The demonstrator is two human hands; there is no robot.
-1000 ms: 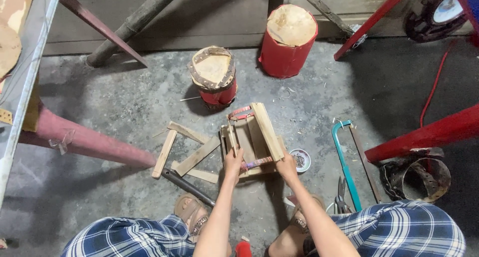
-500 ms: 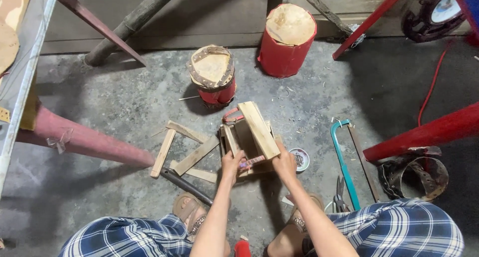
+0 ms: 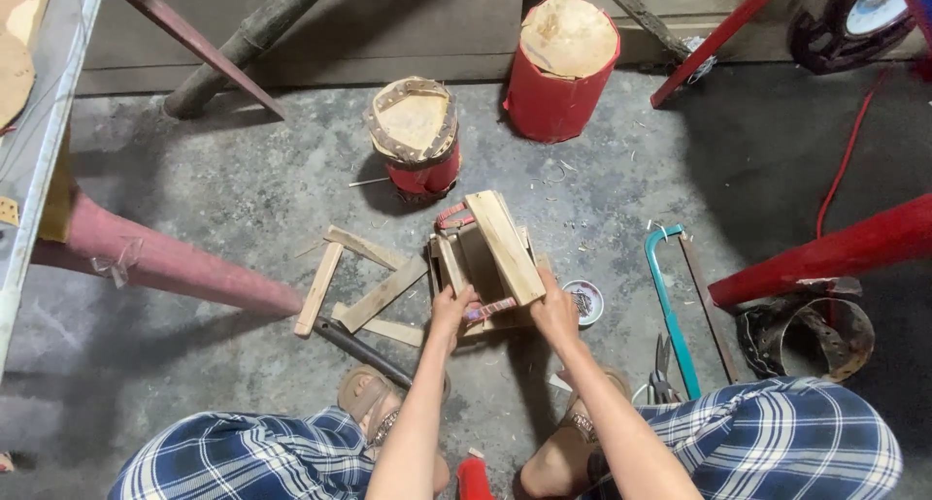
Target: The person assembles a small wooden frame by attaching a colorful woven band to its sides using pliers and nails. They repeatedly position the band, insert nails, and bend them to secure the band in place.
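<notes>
A small wooden frame of light slats [image 3: 485,267] stands on the concrete floor between my knees, with a long slat [image 3: 505,246] lying slanted across its top. My left hand [image 3: 451,308] grips the frame's near left corner. My right hand [image 3: 555,311] holds the near right side, by the lower end of the slanted slat. A reddish strip [image 3: 490,311] runs along the near edge between my hands, and another reddish piece [image 3: 452,215] shows at the far corner.
Loose wooden slats [image 3: 364,282] and a dark metal bar [image 3: 361,350] lie to the left. A teal-framed hacksaw [image 3: 672,306], pliers [image 3: 662,369] and a small round tin [image 3: 585,301] sit to the right. Two red drums [image 3: 561,65] [image 3: 417,136] stand ahead; red and pink legs [image 3: 825,252] [image 3: 165,262] flank the area.
The slanted top slat has tipped and shifted slightly toward me and to the right, and both hands have slid a little along the frame's near edge.
</notes>
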